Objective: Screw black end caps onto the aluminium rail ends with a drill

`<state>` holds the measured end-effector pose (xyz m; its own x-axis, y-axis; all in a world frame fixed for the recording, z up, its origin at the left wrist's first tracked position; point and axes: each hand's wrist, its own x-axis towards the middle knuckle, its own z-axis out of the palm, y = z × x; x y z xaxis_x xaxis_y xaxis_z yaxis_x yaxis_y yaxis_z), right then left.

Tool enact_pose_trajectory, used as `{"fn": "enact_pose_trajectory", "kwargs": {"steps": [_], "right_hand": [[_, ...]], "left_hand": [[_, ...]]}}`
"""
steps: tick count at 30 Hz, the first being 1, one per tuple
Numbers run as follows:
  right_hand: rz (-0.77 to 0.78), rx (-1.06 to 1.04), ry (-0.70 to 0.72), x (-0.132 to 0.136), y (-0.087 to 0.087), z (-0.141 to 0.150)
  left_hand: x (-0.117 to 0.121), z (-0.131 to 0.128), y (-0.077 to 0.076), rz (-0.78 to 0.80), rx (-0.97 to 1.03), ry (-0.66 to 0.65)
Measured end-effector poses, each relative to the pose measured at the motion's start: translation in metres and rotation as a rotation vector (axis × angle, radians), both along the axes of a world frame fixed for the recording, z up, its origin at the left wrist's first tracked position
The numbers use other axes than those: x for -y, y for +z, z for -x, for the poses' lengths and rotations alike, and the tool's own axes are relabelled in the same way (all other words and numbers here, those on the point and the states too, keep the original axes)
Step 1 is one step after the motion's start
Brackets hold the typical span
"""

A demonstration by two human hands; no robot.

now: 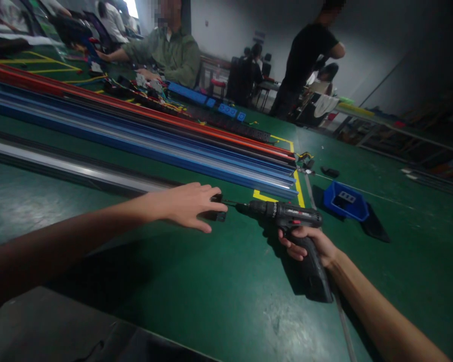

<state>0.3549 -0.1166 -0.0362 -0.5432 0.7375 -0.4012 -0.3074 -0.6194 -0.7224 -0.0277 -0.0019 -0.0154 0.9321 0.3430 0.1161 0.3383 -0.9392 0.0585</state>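
Note:
A long black and silver metal profile (98,173) runs from the left edge to my left hand (191,205). This hand lies over the profile's right end, its fingers across the top and its thumb on the near side. A small black end piece (219,215) shows beneath the fingertips. On the right, my right hand (305,244) is wrapped around the grip of a black cordless drill (294,216). The drill lies level, its bit (230,202) pointing left at the end piece, close to my left fingers. Whether the tip touches is too small to tell.
Blue profiles (211,161) and an orange-red one (173,116) lie behind. A blue bin (345,201) stands right, near a black piece (329,172). Wires and blue parts (189,94) lie farther back, by a seated person (169,55). Another person (307,55) stands behind.

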Motion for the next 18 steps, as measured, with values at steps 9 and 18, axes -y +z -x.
{"fn": "enact_pose_trajectory", "kwargs": {"steps": [9, 18], "right_hand": [[-0.007, -0.007, -0.009, 0.002, 0.002, 0.003], [-0.002, -0.032, -0.011, 0.015, 0.007, 0.005]], "left_hand": [[0.01, -0.003, -0.015, -0.235, 0.034, 0.017], [0.031, -0.002, -0.014, -0.408, -0.026, 0.065]]}}
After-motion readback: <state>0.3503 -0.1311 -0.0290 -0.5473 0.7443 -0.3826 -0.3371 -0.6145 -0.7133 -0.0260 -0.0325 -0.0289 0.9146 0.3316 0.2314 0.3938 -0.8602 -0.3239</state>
